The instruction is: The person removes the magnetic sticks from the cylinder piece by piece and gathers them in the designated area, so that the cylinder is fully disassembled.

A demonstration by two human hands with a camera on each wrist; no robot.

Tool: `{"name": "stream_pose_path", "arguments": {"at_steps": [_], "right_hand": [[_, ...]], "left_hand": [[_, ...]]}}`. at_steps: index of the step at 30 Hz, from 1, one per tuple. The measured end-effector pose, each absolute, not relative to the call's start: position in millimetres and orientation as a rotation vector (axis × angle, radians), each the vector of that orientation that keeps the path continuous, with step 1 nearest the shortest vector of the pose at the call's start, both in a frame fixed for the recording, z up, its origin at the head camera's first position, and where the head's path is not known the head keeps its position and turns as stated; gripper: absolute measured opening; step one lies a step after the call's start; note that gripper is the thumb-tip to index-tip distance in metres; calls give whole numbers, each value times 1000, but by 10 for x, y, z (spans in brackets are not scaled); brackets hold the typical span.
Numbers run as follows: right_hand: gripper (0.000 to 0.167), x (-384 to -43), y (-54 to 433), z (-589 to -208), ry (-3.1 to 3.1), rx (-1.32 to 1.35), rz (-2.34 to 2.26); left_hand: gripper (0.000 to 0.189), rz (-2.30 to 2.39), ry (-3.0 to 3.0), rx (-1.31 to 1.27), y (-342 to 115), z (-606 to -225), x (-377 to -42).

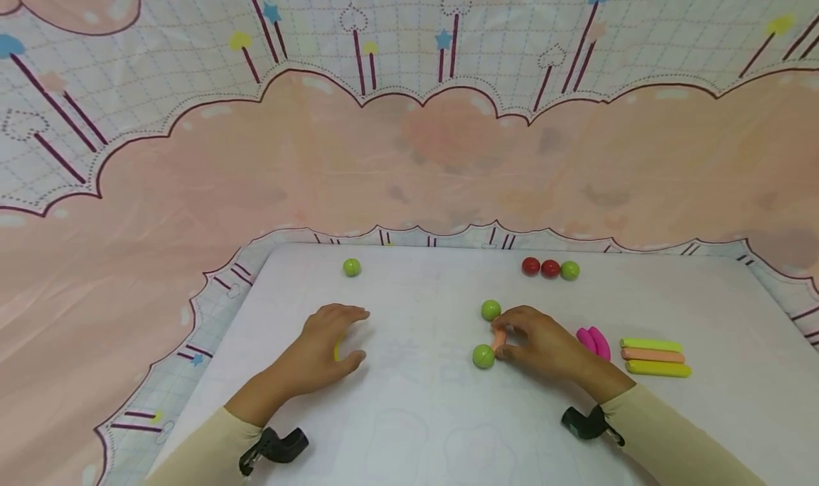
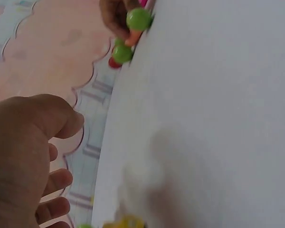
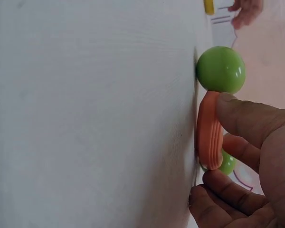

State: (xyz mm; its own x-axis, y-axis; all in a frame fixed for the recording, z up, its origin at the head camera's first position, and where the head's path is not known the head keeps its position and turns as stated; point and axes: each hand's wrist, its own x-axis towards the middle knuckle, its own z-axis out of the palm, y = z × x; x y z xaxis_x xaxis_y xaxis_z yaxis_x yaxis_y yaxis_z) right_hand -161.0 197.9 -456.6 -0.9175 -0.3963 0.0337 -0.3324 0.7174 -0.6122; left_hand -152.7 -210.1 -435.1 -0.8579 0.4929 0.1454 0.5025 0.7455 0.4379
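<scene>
My right hand (image 1: 544,347) pinches a short, ridged orange clay stick (image 3: 209,130), thumb at one end and fingers at the other. Two shiny green balls sit beside the stick on the white tabletop: a nearer ball (image 1: 483,356) by the thumb and a farther ball (image 1: 490,310) by the fingertips. On the left side, my left hand (image 1: 320,347) hovers with fingers spread and relaxed, holding nothing. Under its palm shows part of a yellow piece (image 1: 341,345), mostly hidden by the hand in the head view.
Right of the right hand lie two curved pink pieces (image 1: 593,343) and a stack of clay sticks (image 1: 654,356), yellow-green, orange and yellow. At the back, two red balls (image 1: 540,267) and a green ball (image 1: 570,271) form a row. Another green ball (image 1: 352,267) sits back left.
</scene>
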Motion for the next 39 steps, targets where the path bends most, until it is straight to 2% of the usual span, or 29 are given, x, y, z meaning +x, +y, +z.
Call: {"name": "stream_pose_path", "arguments": {"at_steps": [6,16,27,39], "right_hand": [[34,-1603,1989,-4557,2802,-678,-966],[33,-1609,1989,-4552,2811,-722,-910],[29,-1615,1991,-4570,2812,-717,-910],[23,-1615,1994,-4561,2801,-801,-900]], "left_hand": [[55,-776,-2921,-996,-1748,-4397,-1539],[51,-654,-2944,-1233,-1257,-4510,-1534],[48,-579,-2838,-1328,-813,-4581,-1577],[42,-610,-2789,-1363,-577,-4603,-1601]]}}
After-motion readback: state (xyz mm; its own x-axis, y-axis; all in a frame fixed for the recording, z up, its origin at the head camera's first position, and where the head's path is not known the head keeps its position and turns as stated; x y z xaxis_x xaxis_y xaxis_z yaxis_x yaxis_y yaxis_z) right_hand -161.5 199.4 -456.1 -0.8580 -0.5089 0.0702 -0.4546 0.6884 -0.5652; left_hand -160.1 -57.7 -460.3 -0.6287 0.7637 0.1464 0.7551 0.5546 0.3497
